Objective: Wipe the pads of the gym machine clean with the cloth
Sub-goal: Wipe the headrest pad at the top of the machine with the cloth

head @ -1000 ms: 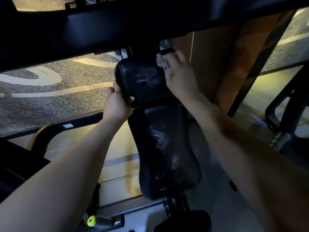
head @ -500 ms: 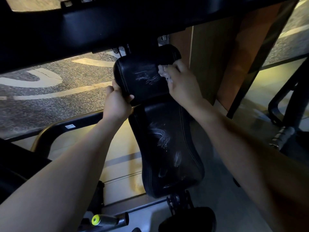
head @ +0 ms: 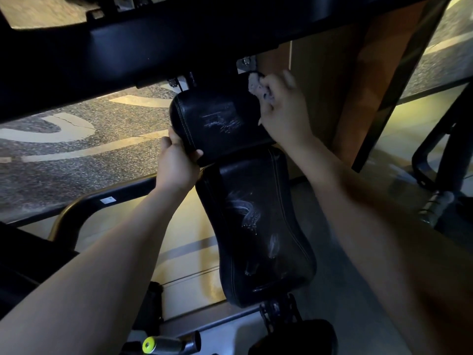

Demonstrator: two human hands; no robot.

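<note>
A small black head pad point(head: 217, 121) sits at the top of the machine, with whitish wet streaks on its face. Below it hangs the longer black back pad point(head: 258, 226), also streaked. My left hand point(head: 176, 162) grips the head pad's lower left edge. My right hand point(head: 284, 106) presses a bunched grey cloth point(head: 257, 85) against the head pad's upper right corner. The cloth is mostly hidden by my fingers.
A thick black machine beam point(head: 179, 39) crosses overhead just above the head pad. A curved black frame tube point(head: 97, 203) runs at left. A yellow-tipped adjustment knob point(head: 151, 345) sits at the bottom. A wooden panel point(head: 358, 73) and another machine's frame point(head: 435, 160) stand at right.
My right hand with the cloth slid down the head pad's right side, then back up to its top right corner. My left hand kept its grip on the pad.
</note>
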